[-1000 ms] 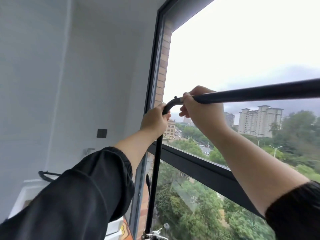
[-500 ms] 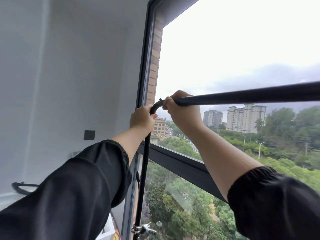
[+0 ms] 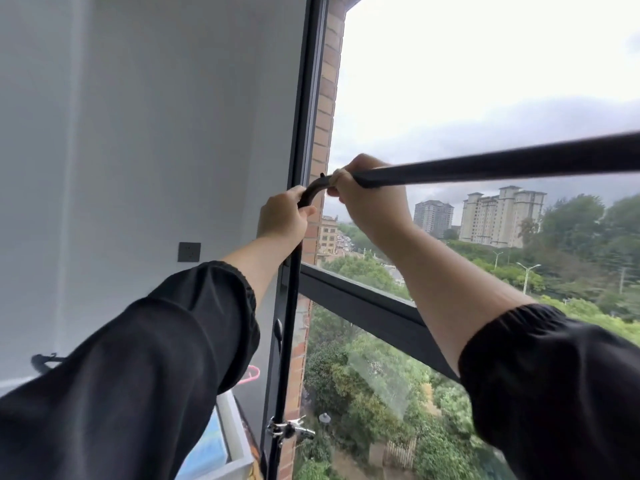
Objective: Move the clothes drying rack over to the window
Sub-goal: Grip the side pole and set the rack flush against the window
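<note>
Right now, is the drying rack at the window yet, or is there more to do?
Nearly there. The black drying rack already stands against the window, its upright pole in front of the window frame. Both hands grip it: left hand below the bend, right hand on the top bar. Left: settle it and let go.

Matt black metal rack [image 3: 485, 165], clear glass window [image 3: 485, 81]

Single head view, looking forward past raised arms, close to window [image 3: 485, 98]; wall [image 3: 138, 133] fills left.
</note>
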